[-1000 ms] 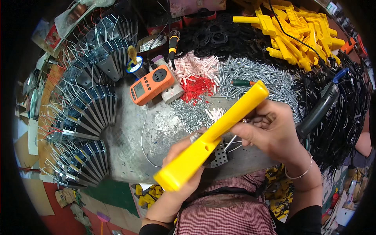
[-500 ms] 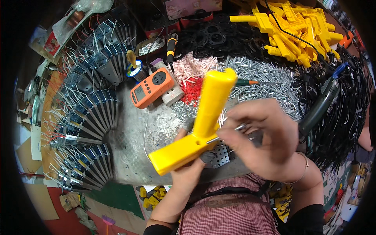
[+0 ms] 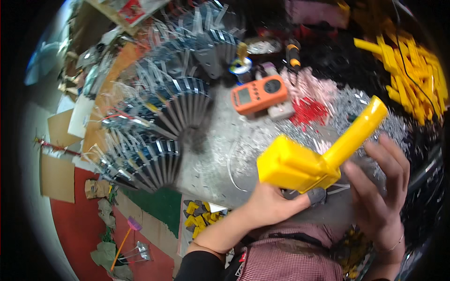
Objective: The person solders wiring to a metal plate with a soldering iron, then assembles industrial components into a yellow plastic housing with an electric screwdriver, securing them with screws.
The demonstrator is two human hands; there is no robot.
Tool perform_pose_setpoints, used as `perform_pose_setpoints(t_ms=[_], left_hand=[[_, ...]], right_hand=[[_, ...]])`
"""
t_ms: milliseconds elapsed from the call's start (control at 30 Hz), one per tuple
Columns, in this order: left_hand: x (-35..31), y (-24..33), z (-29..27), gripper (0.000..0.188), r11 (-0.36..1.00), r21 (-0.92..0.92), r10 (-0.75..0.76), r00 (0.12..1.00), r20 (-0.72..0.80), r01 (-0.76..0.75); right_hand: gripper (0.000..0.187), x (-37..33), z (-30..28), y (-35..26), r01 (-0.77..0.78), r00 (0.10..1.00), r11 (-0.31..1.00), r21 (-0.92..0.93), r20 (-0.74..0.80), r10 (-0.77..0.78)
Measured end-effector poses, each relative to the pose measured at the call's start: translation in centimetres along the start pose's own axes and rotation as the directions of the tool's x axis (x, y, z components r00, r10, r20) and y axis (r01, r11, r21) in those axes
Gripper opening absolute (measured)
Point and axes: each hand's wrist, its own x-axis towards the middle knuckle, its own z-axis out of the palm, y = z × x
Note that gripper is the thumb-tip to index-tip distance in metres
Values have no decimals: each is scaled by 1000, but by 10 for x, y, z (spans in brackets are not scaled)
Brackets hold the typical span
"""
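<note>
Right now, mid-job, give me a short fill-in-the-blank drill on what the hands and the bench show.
1. The left hand holds the wide end of a ____ plastic housing.
2. The right hand is at the housing's narrow ____ part.
3. The orange multimeter lies on the workbench, ____ the hands.
4. The loose yellow plastic parts are piled on the person's ____ side.

Missing words: yellow; handle; beyond; right

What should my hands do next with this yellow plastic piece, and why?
Probably close the right hand onto the narrow arm of the yellow plastic piece. Only the left hand holds it, from under the wide block end, while the right hand's fingers are spread open just beside the arm, so the long end is unsupported.
</note>
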Motion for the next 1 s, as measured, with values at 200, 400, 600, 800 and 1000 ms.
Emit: perform_pose_setpoints(t_ms=[200, 400, 600, 800, 1000], left_hand=[[28, 17, -9, 65, 959, -115, -215, 931, 294, 258], [9, -26, 15, 88, 736, 630, -39, 913, 405, -248], [-3, -47, 22, 79, 776, 592, -25, 926, 376, -219], [-12, -51, 15, 81, 815, 523, 16, 914, 406, -247], [-11, -54, 15, 80, 814, 503, 68, 909, 412, -289]], right_hand=[[34, -9, -17, 22, 26, 884, 982, -185, 462, 64], [24, -54, 2, 37, -173, 714, 950, -261, 631, 303], [33, -64, 17, 42, -245, 680, 958, -150, 677, 280], [39, -72, 18, 60, -291, 629, 950, 110, 771, 103], [46, -59, 23, 74, -288, 609, 934, 209, 793, 10]])
